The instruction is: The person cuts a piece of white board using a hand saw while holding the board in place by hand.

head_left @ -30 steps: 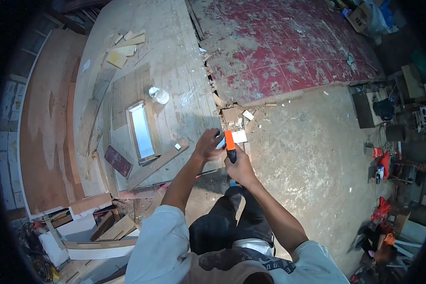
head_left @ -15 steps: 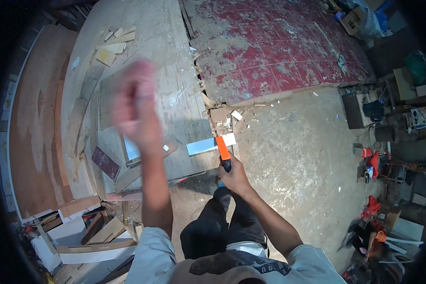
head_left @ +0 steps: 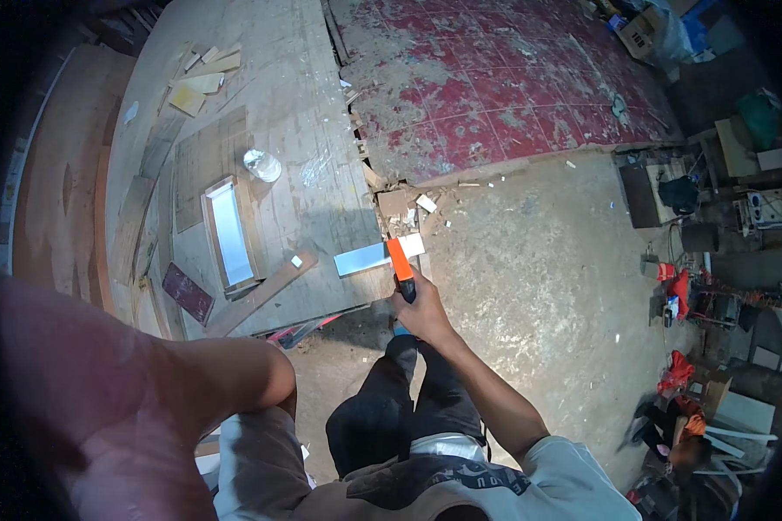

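- My right hand grips orange-and-black tool across white strip, at workbench right edge.
- Left hand this side of workbench; finger state, can't tell.
- Strip positioned, looks whole; what's left unclear.

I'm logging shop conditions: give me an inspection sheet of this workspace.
Surface: wooden bench, smeared and stained.
Job's things: orange-and-black tool over pale strip at the bench edge.
Clutter: wood offcuts, clear container, maroon block.
Grip: right hand around the tool's black end; left hand large and blurred at left, hold unclear.
Cables: too unclear to tell.
Surroundings: worn red tiling, concrete floor.
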Demonstrator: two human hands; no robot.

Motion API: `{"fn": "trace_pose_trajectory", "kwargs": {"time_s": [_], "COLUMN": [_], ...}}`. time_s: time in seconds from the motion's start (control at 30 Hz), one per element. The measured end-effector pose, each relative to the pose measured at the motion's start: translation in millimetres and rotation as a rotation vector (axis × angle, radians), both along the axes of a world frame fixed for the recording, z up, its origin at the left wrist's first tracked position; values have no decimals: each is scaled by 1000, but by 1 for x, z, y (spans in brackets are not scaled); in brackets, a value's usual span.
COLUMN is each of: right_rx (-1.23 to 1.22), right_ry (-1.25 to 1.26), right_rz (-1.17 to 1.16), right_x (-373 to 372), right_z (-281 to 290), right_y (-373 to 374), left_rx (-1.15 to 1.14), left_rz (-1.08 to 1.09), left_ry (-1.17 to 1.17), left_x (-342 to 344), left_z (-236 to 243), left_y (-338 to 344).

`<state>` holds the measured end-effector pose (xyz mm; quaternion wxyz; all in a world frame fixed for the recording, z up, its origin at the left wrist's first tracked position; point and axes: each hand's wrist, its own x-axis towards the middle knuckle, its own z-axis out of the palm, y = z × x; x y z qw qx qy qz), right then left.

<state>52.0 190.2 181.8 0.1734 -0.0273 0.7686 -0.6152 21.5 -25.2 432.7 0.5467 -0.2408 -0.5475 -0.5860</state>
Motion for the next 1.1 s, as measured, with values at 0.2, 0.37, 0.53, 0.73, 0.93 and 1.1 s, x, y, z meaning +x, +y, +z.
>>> {"fn": "trace_pose_trajectory", "kwargs": {"time_s": [0.2,0.37,0.53,0.73,0.93,1.1], "right_rx": [-29,-49,-28,6,-30,-7], "right_ry": [-57,-57,-120,-107,-72,-181], "right_rz": [41,36,87,72,24,32], "right_x": [3,10,16,0,0,3], "right_z": [9,-17,-2,14,16,11], "right_y": [-8,13,-3,-8,2,1], "left_rx": [-52,-169,-146,-123,-93,-68], "left_rz": [-5,72,55,-17,15,5], "left_ry": [106,330,333,187,91,77], "left_x": [6,-20,7,-12,-5,0], "left_z": [12,28,23,21,15,9], "left_y": [11,48,28,52,68,62]}}
